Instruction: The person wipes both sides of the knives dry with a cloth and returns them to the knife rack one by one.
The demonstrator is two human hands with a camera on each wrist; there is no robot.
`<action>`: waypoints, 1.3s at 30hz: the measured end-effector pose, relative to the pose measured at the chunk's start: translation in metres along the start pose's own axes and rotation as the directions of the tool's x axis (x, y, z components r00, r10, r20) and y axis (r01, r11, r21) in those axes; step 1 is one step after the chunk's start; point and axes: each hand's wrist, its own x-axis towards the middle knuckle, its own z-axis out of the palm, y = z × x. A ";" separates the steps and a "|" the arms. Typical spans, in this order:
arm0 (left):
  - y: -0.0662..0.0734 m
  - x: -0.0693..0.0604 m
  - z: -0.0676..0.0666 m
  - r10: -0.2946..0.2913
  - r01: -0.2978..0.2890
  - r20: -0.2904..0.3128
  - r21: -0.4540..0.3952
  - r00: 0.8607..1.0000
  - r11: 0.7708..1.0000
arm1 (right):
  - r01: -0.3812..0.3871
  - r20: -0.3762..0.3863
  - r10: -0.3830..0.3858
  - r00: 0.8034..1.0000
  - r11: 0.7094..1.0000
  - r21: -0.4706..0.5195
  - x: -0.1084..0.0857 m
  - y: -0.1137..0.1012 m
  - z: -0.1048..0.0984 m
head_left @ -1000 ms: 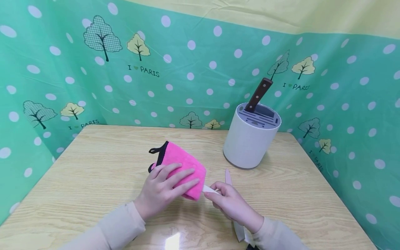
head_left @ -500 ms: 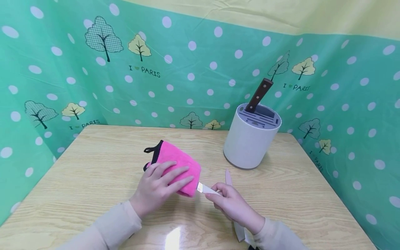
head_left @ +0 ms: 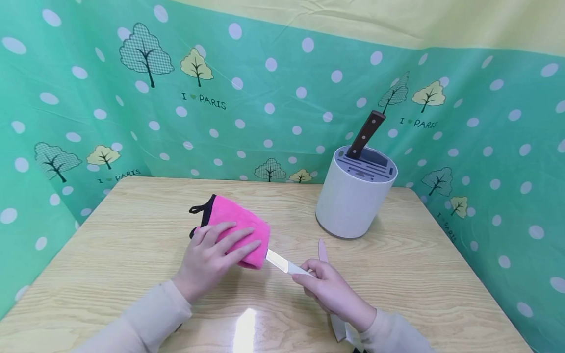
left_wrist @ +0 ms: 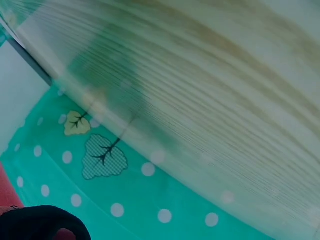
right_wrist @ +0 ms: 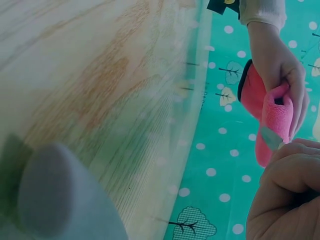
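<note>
White-handled knife sits above the near half of the desk, just right of the middle, its blade running up and left into a pink cloth. Both hands are clamped on something: the right hand pinches the knife's handle, and the left hand grips the cloth from above, fingers spread across it. The right wrist view adds what the head view hides: the left thumb pressing on the cloth's fold, and the blade emerging beside it. A grey rounded shape in that view's lower corner is too blurred to name. In the left wrist view the left hand itself is out of sight; only the cloth's black edging and a bit of pink show.

Under the right hand lies a second knife, tip toward the far edge; hand and sleeve cover its middle and much of its handle end. Farther off, near the desk's far right corner, one white knife block stands with one brown-handled knife upright in it, leaning right. That makes three knives, one cloth and one block. Behind the far edge hangs a green dotted curtain printed with trees.
</note>
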 end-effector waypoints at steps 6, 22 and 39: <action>-0.006 -0.005 0.001 -0.015 0.015 0.001 0.008 1.000 1.000 | -0.008 0.001 0.008 1.000 1.000 0.002 -0.001 0.000 -0.001; -0.013 -0.009 0.001 -0.028 0.028 0.008 0.032 1.000 0.999 | -0.022 0.007 0.022 1.000 1.000 0.001 -0.002 0.003 -0.005; -0.013 -0.003 -0.001 -0.037 0.038 -0.013 0.031 0.999 0.999 | -0.027 -0.001 0.027 1.000 1.000 0.011 -0.004 0.004 -0.004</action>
